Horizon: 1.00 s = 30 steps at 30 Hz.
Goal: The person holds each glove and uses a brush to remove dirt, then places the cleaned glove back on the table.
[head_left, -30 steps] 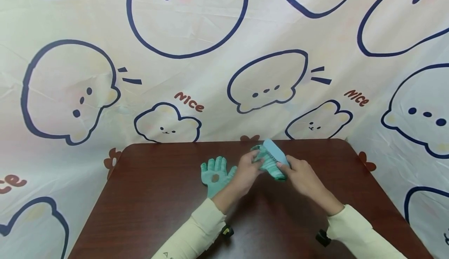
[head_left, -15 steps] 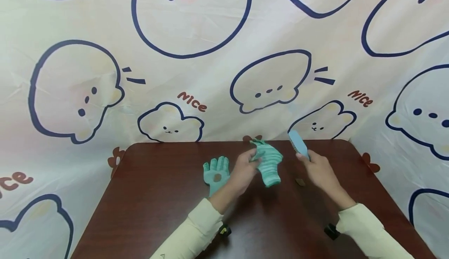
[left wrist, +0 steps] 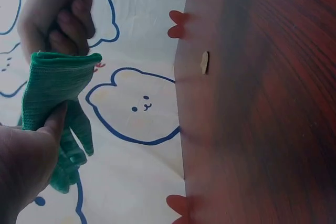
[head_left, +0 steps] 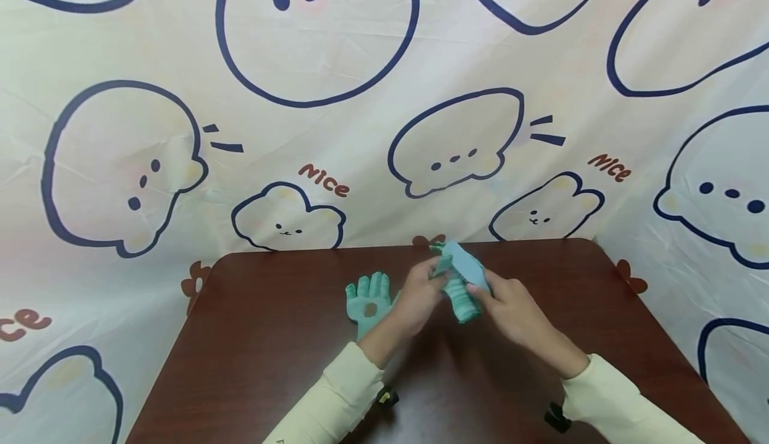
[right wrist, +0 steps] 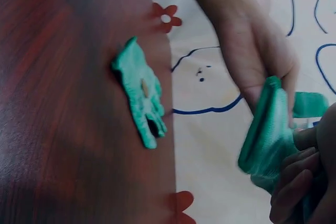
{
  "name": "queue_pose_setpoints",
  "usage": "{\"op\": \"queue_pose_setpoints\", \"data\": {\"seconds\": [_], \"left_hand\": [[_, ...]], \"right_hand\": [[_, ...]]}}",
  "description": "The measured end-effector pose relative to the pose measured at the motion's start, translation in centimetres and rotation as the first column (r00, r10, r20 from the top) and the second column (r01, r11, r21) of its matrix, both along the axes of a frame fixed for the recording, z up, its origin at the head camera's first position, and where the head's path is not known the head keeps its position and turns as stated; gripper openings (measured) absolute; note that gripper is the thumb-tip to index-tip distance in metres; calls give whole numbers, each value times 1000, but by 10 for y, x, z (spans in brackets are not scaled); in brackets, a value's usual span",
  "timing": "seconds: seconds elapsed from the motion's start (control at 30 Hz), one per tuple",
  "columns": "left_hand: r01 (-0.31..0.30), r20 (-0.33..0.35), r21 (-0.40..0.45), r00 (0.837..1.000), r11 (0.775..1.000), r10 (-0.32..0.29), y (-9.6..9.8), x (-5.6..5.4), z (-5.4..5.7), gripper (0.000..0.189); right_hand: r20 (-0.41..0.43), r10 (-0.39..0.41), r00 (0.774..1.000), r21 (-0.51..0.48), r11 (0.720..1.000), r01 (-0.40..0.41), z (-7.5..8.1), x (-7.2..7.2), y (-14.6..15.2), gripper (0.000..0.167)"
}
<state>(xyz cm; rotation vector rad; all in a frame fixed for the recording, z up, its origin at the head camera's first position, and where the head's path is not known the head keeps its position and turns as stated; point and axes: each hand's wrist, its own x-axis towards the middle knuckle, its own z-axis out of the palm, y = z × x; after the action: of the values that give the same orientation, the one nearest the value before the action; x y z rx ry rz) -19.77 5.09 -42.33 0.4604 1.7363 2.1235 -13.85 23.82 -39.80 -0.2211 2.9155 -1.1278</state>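
My left hand [head_left: 417, 302] pinches a green striped knit glove [head_left: 464, 302] above the far part of the table. Its fingers dangle below that hand in the left wrist view, where the folded cuff [left wrist: 63, 59] is uppermost. My right hand [head_left: 512, 307] grips a light-blue brush [head_left: 465, 266], laid over the glove in the head view; its bristles are mostly hidden. A second green glove [head_left: 376, 289] lies palm up on the table, left of my left hand, with a round brown patch [head_left: 370, 310] on its palm. My left forearm covers its cuff.
The dark brown wooden table [head_left: 258, 357] has a cartoon-printed white sheet [head_left: 366, 217] behind it and at its sides. A small brown flat piece [left wrist: 205, 62] lies on the tabletop in the left wrist view.
The brush swung right, away from the glove, half a second ago, and is now back over it. The small brown piece seen then on the table is now hidden in the head view.
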Motion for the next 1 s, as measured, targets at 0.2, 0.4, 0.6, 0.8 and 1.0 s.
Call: {"op": "queue_pose_setpoints", "data": {"seconds": [0.2,0.4,0.6,0.8,1.0], "left_hand": [[19,71,23,997,1000,-21,1,-1,1,46],[-9,128,-3,992,1000,9,3,-3,0,54],[-26,137,-11,990,1000,27,5,-2,-1,53],[-20,68,24,998,1000,19,-4,-2,-2,49],[-76,72,-9,994,997,77,-7,-6,-1,54]], "right_hand": [[18,-50,999,25,998,49,-4,-5,5,44],[38,-77,996,29,997,75,-2,-12,12,44],[68,-107,992,16,994,106,-5,-17,21,44],[25,-196,980,-6,981,196,-11,-25,48,68],[-2,-190,982,-16,982,190,-7,-19,51,65]]}}
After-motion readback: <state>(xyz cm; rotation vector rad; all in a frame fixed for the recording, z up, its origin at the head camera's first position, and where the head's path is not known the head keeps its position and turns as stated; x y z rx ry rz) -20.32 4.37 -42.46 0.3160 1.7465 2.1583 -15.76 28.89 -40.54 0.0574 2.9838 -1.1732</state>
